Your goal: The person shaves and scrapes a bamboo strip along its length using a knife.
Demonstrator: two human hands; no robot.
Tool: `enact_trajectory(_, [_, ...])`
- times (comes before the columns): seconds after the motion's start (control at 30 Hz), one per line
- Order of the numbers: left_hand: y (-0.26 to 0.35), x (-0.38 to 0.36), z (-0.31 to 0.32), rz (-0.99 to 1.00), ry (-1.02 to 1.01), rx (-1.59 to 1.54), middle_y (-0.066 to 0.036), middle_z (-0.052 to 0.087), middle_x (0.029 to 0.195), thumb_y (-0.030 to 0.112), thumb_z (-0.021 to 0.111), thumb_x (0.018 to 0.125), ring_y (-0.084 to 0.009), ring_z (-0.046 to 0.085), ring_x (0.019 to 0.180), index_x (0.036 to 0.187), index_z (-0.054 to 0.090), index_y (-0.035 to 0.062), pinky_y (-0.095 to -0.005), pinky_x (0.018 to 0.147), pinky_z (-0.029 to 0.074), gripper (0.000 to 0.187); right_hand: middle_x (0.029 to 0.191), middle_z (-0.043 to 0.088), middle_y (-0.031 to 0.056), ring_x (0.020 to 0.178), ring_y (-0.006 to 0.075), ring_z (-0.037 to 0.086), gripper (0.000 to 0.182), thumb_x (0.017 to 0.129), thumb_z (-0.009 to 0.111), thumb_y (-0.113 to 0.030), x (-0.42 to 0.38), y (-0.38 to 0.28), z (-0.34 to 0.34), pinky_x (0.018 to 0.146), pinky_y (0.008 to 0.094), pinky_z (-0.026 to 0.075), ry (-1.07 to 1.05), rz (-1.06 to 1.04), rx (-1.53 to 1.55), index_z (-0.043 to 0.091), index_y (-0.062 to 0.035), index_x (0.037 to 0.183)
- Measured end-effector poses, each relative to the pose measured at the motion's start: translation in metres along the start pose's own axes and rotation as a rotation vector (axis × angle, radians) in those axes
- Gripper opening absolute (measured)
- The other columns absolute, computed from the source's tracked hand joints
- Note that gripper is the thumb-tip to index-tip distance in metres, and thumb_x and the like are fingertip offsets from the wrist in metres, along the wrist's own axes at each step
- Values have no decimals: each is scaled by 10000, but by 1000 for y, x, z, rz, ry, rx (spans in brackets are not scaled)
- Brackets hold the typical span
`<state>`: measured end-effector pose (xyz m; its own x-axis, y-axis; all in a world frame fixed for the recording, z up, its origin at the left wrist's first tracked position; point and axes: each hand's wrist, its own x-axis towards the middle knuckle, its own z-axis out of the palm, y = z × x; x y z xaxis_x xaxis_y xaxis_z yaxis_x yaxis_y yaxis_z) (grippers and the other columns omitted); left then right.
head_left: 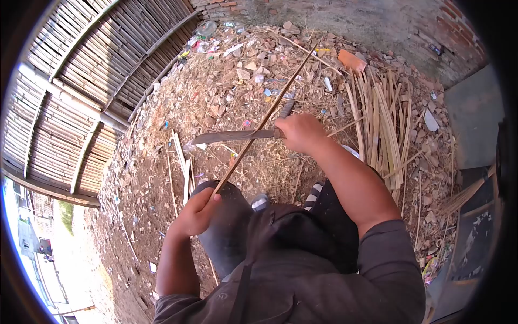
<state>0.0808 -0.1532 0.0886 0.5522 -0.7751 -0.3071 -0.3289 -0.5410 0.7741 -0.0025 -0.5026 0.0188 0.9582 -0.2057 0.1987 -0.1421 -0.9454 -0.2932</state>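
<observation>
My left hand, at the lower left near my knee, is closed around the lower end of a long thin bamboo strip. The strip slants up and to the right, away from me. In my right hand is the handle of a machete, its dark blade pointing left. Blade and strip cross in front of me, with the blade near the strip's middle; whether they touch is hard to tell. Behind my right hand a dark grip-like object shows in part.
A pile of split bamboo strips lies at the right. Several pale strips lie left of my knees. Rubble and litter cover the ground. A bamboo wall stands left, a brick wall ahead, and a grey panel right.
</observation>
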Motion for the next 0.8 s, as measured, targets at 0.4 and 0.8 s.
enact_trajectory(0.4, [-18, 14, -1, 80, -121, 87, -100, 627, 834, 318, 523, 1071, -189, 590, 802, 1177, 585, 10, -369, 747, 482, 332, 737, 650, 90, 757, 333, 678, 168, 727, 718, -105, -2, -1, -12, 726, 484, 512, 296, -114, -98, 606, -113, 851])
enact_trajectory(0.8, [23, 53, 53, 5, 165, 91, -44, 527, 763, 338, 479, 1091, -132, 481, 744, 940, 545, 21, -363, 689, 449, 357, 720, 652, 87, 715, 333, 680, 135, 745, 700, -110, -14, -23, -15, 696, 471, 509, 341, -213, -57, 616, -117, 850])
